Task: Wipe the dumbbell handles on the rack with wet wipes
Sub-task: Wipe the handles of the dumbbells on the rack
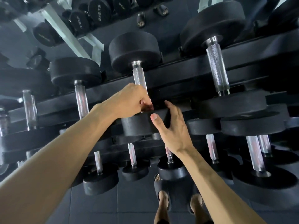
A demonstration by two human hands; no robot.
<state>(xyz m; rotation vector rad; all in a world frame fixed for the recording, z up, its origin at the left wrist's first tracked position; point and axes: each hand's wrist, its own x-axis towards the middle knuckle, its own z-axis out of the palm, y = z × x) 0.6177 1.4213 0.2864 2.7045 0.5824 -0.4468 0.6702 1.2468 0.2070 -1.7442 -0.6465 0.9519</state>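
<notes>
Left hand (pixel 129 101) fingers curl around the lower end of a handle (pixel 140 78); right hand (pixel 171 126), fingers relaxed, cups the dumbbell head (pixel 139 125) just below.

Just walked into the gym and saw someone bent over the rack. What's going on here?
A person stands at a dumbbell rack. The left hand is curled around the lower end of a dumbbell handle; no wet wipe is visible in it. The right hand rests open against that dumbbell's near head. Other dumbbells sit racked on both sides.
</notes>
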